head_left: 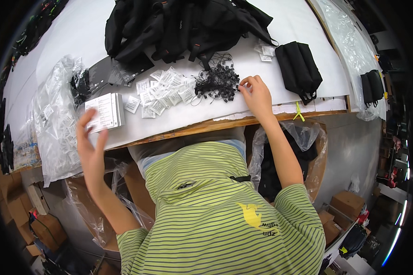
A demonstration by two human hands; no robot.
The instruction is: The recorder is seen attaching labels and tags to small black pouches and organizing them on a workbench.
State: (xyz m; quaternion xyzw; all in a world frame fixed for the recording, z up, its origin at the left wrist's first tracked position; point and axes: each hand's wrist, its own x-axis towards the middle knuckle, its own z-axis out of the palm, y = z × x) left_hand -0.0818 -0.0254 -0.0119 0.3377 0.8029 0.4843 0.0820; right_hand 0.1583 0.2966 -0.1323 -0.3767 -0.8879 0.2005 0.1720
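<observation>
At the table's left front lies a stack of white printed cards. My left hand, slightly blurred, is over its near left corner with fingers and thumb apart, and nothing shows between them. In the middle is a tangled heap of black hang-tag strings with small plastic ends. The thumb and forefinger of my right hand pinch a small black string end at the heap's right edge. Between the cards and the strings, many small white labels are spread in a loose pile.
Black bags are heaped at the back, and folded black pouches lie at right. Dark grey cards and clear plastic bags are at left. Below the wooden table edge stands a plastic-lined box with black items.
</observation>
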